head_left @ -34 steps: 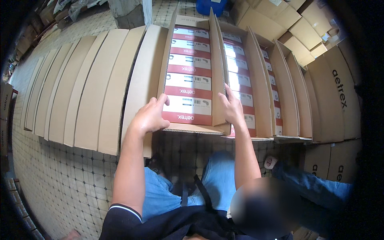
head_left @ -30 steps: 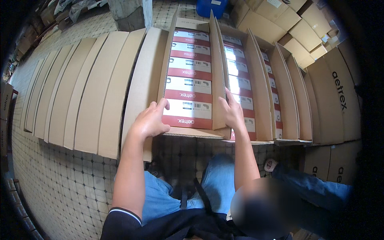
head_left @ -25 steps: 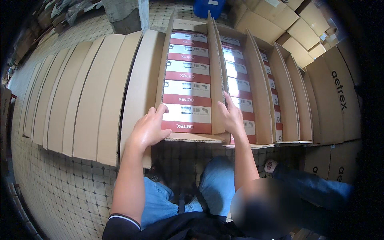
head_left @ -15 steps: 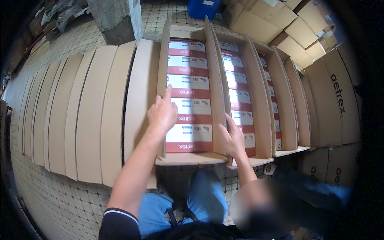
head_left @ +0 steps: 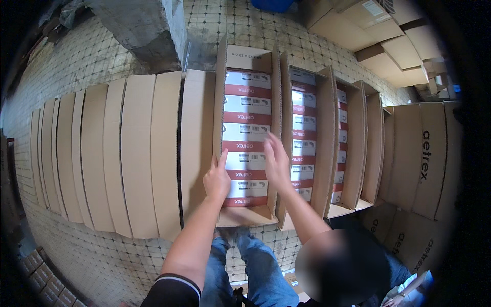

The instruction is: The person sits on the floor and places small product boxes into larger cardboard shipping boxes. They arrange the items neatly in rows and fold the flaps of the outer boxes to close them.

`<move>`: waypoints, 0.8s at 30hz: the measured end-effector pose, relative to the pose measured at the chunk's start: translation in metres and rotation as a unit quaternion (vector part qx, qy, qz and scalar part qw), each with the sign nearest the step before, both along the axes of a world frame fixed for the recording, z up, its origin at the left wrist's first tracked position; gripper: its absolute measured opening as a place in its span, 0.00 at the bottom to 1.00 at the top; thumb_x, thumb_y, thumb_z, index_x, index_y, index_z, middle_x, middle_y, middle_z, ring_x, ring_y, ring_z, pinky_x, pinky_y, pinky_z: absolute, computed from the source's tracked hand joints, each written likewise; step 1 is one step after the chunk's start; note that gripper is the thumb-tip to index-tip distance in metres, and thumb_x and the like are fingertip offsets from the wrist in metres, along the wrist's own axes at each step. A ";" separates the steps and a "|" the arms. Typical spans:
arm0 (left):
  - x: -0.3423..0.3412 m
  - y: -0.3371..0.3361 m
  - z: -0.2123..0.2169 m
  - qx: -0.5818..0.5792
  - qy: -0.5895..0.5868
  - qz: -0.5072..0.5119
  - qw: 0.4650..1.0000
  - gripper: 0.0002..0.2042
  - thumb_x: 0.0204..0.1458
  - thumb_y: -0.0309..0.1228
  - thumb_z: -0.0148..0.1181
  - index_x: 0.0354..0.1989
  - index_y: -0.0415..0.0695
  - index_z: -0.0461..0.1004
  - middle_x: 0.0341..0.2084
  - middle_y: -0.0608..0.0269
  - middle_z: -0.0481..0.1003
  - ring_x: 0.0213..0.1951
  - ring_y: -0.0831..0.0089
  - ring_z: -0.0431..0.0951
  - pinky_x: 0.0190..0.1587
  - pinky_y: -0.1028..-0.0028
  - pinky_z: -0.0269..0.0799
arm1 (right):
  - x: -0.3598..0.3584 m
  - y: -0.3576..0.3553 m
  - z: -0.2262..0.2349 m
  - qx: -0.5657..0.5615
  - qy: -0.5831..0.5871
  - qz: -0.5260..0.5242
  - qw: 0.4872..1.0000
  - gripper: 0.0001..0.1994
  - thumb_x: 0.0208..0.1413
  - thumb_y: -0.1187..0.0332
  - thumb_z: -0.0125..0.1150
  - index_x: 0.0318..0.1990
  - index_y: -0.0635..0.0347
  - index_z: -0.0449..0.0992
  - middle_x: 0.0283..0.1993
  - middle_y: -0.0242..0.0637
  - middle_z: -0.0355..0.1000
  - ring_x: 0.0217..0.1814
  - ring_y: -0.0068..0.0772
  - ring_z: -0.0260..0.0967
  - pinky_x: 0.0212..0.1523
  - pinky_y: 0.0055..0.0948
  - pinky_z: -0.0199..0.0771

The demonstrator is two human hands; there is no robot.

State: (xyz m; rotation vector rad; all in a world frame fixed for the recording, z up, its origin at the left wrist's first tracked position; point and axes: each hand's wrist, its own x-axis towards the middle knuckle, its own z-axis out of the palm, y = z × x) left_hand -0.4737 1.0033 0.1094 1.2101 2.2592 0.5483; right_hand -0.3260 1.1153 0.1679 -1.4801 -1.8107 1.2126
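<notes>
In front of me stands an open cardboard carton (head_left: 245,215) with its long flaps raised. It holds a row of white-and-red shoe boxes (head_left: 244,160), each with a printed label on its side. My left hand (head_left: 217,179) is at the carton's left flap, index finger stretched out, holding nothing that I can see. Over the right flap (head_left: 276,97) is my right hand (head_left: 277,162), its fingers extended and also without anything in them. Whether either hand presses on the flaps cannot be made out.
Right of it, another open carton (head_left: 285,219) holds similar boxes, with more open cartons beyond. Brown cartons (head_left: 138,158) with folded tops line up to the left. A concrete pillar (head_left: 146,36) stands behind. Another person's hand (head_left: 396,299) shows at lower right, near stacked cartons (head_left: 414,158).
My right hand has moved from the neighbouring carton's side to the near carton's right flap. My left hand stays at the left flap. The view has shifted, with everything lower in it.
</notes>
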 end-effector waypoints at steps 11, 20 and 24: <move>-0.028 -0.016 -0.009 0.031 -0.070 -0.003 0.997 0.27 0.52 0.21 0.53 0.62 0.58 0.65 0.60 0.55 0.70 0.42 0.49 0.81 0.42 0.54 0.80 | -0.135 0.268 -0.146 -0.396 0.367 -0.279 0.794 0.31 0.68 0.43 0.42 0.59 0.66 0.58 0.50 0.50 0.69 0.44 0.45 0.73 0.40 0.42 0.82; -0.025 -0.015 -0.012 0.060 -0.031 -0.005 0.998 0.30 0.47 0.17 0.53 0.61 0.56 0.67 0.58 0.48 0.71 0.41 0.48 0.82 0.39 0.56 0.81 | -0.181 0.356 -0.062 -0.379 0.306 -0.225 0.844 0.20 0.67 0.48 0.42 0.53 0.50 0.69 0.56 0.43 0.66 0.47 0.40 0.69 0.40 0.40 0.79; -0.025 -0.017 -0.010 0.048 -0.042 -0.010 0.998 0.30 0.47 0.16 0.53 0.60 0.55 0.67 0.58 0.50 0.72 0.41 0.48 0.81 0.40 0.55 0.81 | -0.217 0.387 0.040 -0.292 0.461 -0.084 0.834 0.18 0.67 0.52 0.45 0.50 0.55 0.72 0.50 0.41 0.70 0.45 0.36 0.70 0.45 0.39 0.75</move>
